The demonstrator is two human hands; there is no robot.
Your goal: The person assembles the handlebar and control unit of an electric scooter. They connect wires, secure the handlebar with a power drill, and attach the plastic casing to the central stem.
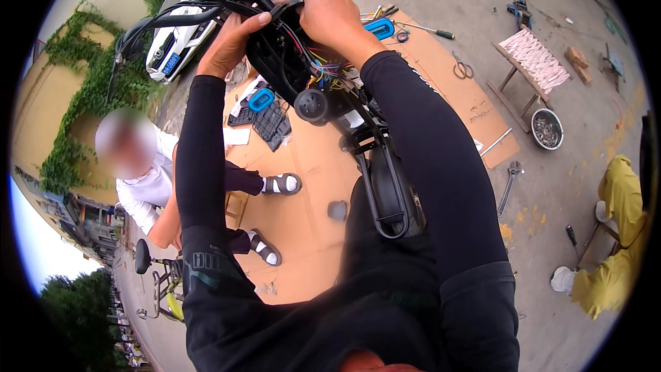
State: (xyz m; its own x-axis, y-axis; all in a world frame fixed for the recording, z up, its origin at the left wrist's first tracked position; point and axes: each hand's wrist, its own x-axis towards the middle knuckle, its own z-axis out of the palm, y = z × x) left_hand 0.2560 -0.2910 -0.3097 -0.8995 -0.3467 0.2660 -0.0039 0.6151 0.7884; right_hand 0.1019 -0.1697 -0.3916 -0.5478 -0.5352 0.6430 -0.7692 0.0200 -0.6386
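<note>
At upper centre of the frame, with left hand (231, 45) at the black front casing (265, 62) of a bike (389, 179), thumb extended, other fingers mostly hidden, and with right hand (332, 15) curled near its top, fingertips hidden, unable to tell any pinch. Apparently midway: opened up, with coloured wires (322, 67) exposed and loose, and with tidying seemingly left.
</note>
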